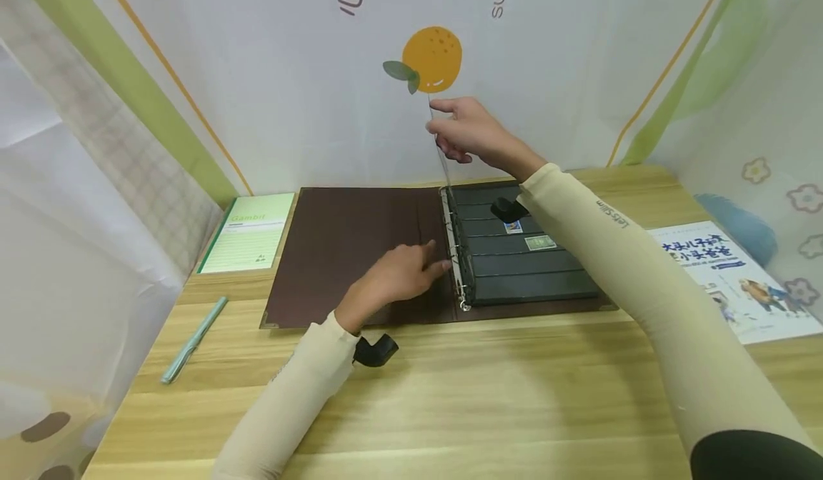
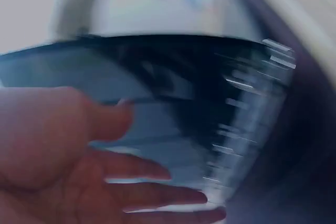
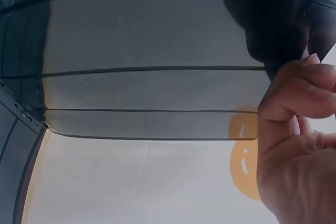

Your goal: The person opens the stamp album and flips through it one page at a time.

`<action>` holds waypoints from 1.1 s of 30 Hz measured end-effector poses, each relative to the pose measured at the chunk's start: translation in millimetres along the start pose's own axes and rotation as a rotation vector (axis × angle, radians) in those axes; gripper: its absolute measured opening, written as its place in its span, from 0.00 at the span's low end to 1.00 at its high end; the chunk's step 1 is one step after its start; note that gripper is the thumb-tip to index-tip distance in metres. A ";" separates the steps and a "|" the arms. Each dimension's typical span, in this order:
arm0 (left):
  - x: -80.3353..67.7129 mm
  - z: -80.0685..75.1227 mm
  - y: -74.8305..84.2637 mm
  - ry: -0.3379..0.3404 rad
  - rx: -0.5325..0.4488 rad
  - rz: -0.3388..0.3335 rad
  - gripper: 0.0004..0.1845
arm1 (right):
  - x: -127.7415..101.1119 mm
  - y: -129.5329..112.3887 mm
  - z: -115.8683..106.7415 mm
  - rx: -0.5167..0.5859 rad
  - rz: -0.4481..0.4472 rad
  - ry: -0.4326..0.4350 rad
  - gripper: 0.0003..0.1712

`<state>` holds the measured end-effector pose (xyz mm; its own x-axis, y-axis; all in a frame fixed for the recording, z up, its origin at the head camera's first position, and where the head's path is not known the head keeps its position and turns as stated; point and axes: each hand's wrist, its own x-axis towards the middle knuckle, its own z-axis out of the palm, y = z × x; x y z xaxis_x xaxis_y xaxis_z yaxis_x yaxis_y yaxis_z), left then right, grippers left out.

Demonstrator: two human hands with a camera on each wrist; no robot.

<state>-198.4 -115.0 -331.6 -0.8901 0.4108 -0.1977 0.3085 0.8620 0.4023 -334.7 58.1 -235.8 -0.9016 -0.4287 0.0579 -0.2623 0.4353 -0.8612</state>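
A dark brown ring-bound stamp album lies open on the table. My right hand pinches the outer edge of a dark see-through page, which stands raised from the binder rings. In the head view this page shows almost edge-on. On the black page lying at the right sit a blue stamp and a green stamp; my right forearm hides part of that page. My left hand is over the inside of the left cover, near the rings, its fingers extended and holding nothing.
A green notepad lies left of the album, with a pale green pen in front of it. A white picture book is at the right. A printed curtain hangs right behind the table.
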 end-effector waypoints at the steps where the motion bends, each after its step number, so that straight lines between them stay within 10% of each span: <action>1: -4.7 -11.6 3.3 0.035 -0.077 0.023 0.34 | 0.6 -1.2 1.2 -0.007 0.000 0.004 0.37; 6: -26.5 -66.5 23.3 0.162 -0.517 0.012 0.30 | 6.1 -5.9 6.1 -0.041 -0.013 0.007 0.38; 9: -24.8 -87.3 34.3 0.179 -0.595 -0.019 0.35 | 8.8 -6.3 7.2 -0.069 -0.016 0.002 0.38; 16: -5.6 -95.4 43.2 0.209 -0.425 -0.028 0.39 | 12.4 -7.6 13.4 -0.127 -0.006 -0.036 0.39; 22: 3.0 -95.0 40.6 0.337 -0.262 -0.013 0.23 | 15.6 -10.5 13.8 -0.178 -0.018 -0.025 0.39; 33: -2.3 -92.9 18.6 0.383 -0.216 -0.076 0.33 | -10.1 33.7 -29.9 -0.447 0.014 0.027 0.37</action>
<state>-221.9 -127.5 -240.6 -0.9801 0.1740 0.0957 0.1968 0.7867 0.5852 -344.7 100.9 -250.4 -0.9134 -0.4018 0.0659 -0.3672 0.7430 -0.5595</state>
